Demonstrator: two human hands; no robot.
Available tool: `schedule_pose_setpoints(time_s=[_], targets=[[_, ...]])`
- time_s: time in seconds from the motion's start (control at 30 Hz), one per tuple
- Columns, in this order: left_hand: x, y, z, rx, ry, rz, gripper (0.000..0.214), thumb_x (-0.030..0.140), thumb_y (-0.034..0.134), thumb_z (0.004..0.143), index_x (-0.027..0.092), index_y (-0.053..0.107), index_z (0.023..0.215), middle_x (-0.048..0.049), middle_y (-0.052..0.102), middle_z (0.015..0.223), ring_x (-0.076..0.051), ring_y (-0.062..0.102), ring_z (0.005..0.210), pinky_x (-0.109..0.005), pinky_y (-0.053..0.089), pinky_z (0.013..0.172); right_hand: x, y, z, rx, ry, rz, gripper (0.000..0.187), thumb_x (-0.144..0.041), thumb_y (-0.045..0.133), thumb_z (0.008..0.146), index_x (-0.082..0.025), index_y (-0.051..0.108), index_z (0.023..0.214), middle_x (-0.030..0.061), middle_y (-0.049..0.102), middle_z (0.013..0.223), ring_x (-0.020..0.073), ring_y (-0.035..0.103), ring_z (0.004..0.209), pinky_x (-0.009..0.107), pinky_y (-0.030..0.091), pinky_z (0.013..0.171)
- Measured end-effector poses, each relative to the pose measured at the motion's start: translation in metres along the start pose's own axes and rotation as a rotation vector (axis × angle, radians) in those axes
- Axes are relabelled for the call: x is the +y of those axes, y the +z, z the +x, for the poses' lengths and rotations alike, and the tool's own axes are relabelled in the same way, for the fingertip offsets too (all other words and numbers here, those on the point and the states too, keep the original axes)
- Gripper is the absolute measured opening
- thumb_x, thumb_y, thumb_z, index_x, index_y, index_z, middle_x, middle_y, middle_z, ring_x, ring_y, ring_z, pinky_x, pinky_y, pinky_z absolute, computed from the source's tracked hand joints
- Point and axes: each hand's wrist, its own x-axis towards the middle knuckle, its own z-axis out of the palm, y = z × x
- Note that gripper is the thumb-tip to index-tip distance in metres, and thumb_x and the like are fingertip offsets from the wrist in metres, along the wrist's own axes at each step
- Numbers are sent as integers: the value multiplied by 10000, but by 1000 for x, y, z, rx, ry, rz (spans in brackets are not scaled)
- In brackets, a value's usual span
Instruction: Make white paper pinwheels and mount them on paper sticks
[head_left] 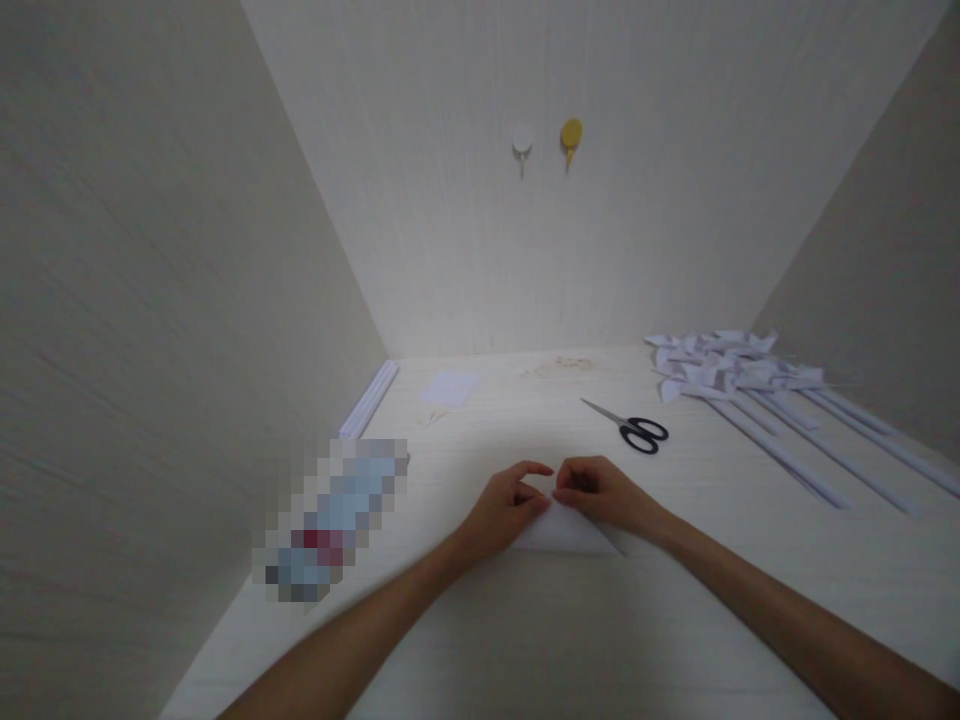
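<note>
A white sheet of paper (566,530), folded into a triangle, lies on the table with its long edge towards me. My left hand (504,512) is at its upper corner, thumb on the paper, index finger stretched out above and the other fingers curled. Facing it, my right hand (600,490) pinches the same corner between thumb and bent fingers. The fingertips of both hands nearly meet there, and part of the paper is hidden under them. Beyond my right hand lie scissors (634,430) with black handles, their blades pointing away to the left.
Several paper pinwheels (705,375) on rolled paper sticks (817,450) lie at the right. White paper rolls (371,398) rest along the left wall, behind a blurred-out object (337,520). A small paper square (450,387) and thin sticks (435,416) lie at the back. Two hooks (571,135) hang on the wall.
</note>
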Motion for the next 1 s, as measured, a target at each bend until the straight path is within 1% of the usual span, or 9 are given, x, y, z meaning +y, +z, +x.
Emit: schedule_pose_setpoints(time_s=[0.1,0.17,0.23,0.3,0.37,0.43,0.53,0.67,1.0], targets=[[-2,0,0,-5,3,84,351,222,524,696,115,465,1025,87,437,449,-43,329,384,-160,234,382,1,-1,1,-16,8,-22,142,-258,514,686,-155,510,590,-69,380,463,63,329,431,194,247,417],[-2,-2,-2,66,43,222,333,218,502,716,133,463,1036,27,563,564,-74,460,460,-177,347,424,3,-1,1,11,7,-69,144,-253,503,688,-155,505,582,-62,390,472,69,339,443,197,249,422],[1,-4,-7,211,157,448,315,219,477,739,154,471,1047,-59,639,827,-133,575,685,-254,465,587,5,-1,2,64,2,-150,132,-232,500,684,-156,503,576,-54,416,480,79,363,457,200,266,432],[4,-3,-14,335,362,753,305,214,441,763,167,489,1061,-101,592,1040,-189,544,942,-361,443,807,7,0,3,129,-7,-243,119,-205,496,676,-157,503,567,-46,444,482,87,388,467,205,289,448],[8,3,-22,304,549,935,328,185,374,793,152,480,1102,-113,562,1105,-196,492,1046,-383,397,895,7,2,3,185,-20,-315,113,-175,483,670,-157,503,560,-37,469,485,95,408,477,209,309,461],[11,14,-30,173,598,1043,379,186,336,804,115,439,1162,-137,506,1184,-207,421,1134,-379,376,928,6,4,3,210,-36,-358,112,-137,459,661,-157,505,561,-24,497,498,103,430,492,212,325,473],[9,33,-41,-31,473,1131,530,303,363,803,37,307,1259,-188,349,1305,-251,270,1231,-389,321,972,3,6,3,217,-47,-429,126,-96,436,641,-160,505,557,-6,528,523,114,457,513,219,340,493],[2,43,-51,-109,324,1151,665,439,322,809,43,159,1318,-180,176,1376,-260,97,1276,-407,210,1022,1,5,3,216,-21,-527,135,-120,447,665,-165,491,546,-1,517,516,120,457,505,227,338,500],[14,41,-51,-277,105,1107,710,542,315,773,120,168,1325,-167,132,1387,-307,30,1274,-557,66,991,2,4,4,207,-11,-555,126,-126,441,682,-167,482,569,9,527,547,126,468,521,237,342,522]])
